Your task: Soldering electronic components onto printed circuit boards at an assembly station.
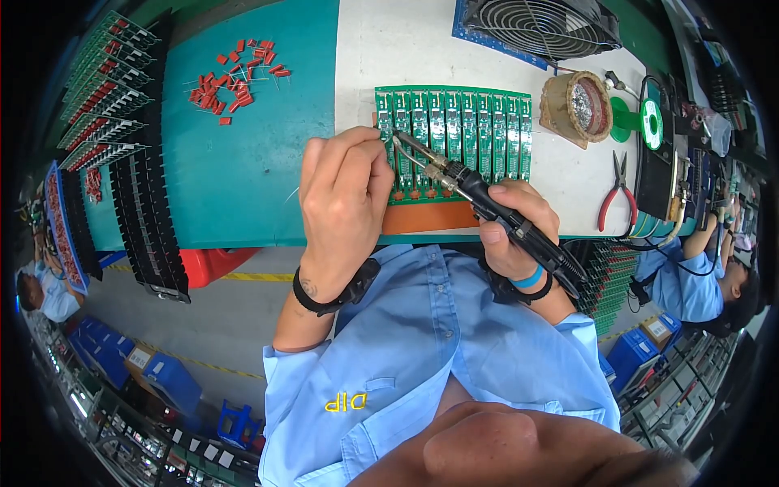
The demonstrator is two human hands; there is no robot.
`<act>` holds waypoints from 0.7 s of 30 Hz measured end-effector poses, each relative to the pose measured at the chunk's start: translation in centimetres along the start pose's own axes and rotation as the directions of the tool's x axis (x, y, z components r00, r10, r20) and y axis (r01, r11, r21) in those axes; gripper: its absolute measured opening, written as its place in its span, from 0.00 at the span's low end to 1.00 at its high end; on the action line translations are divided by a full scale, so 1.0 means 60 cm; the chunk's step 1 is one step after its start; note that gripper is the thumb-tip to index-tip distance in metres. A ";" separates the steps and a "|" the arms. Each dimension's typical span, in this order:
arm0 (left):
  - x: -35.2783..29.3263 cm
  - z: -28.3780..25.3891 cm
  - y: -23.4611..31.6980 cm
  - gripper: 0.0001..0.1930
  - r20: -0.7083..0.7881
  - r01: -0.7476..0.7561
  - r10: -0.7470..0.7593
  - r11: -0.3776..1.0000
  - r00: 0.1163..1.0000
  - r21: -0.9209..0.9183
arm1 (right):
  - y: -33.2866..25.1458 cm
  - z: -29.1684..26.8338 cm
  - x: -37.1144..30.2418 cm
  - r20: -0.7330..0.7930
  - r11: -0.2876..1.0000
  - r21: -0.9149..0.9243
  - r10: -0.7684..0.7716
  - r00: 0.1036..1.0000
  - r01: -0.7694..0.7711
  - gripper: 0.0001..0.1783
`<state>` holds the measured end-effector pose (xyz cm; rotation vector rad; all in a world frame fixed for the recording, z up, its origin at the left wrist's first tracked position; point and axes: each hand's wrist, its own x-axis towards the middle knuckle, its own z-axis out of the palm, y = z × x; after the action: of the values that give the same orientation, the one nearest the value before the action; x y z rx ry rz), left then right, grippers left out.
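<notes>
A panel of several narrow green circuit boards (462, 134) lies on the worktop, with an orange-brown strip (430, 217) along its near edge. My right hand (519, 223) grips a black soldering iron (471, 183) with a thin metal feed tube beside its shaft. The iron's tip reaches the upper left part of the panel. Curled closed, my left hand (345, 187) is at the panel's left edge, its fingertips close to that tip. What the left fingers pinch, if anything, is hidden.
Red components with wire leads (235, 81) lie heaped on the green mat. Board racks (109, 89) stand at left. A fan (544, 28), a pot of metal shavings (578, 109), a solder spool (652, 123) and red-handled pliers (619, 195) are at right. Co-workers sit on both sides.
</notes>
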<state>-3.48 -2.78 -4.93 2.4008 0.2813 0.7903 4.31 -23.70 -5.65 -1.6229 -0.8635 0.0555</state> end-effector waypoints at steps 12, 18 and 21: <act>-0.005 -0.006 0.002 0.11 0.041 -0.031 0.031 0.999 0.999 0.015 | -0.003 -0.006 -0.001 0.009 1.000 -0.022 -0.019 1.000 0.019 0.23; -0.007 -0.008 0.004 0.10 0.048 -0.027 0.026 0.999 0.999 0.019 | -0.017 -0.019 -0.024 -0.046 1.000 -0.023 -0.006 0.999 0.005 0.25; -0.009 -0.008 0.005 0.10 0.057 -0.025 0.024 1.000 0.998 0.016 | -0.022 -0.029 -0.038 -0.080 1.000 -0.001 -0.025 0.996 0.025 0.25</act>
<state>-4.20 -2.98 -4.66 2.4417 0.2373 0.7318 2.82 -26.42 -4.99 -1.6036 -0.8217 -0.0266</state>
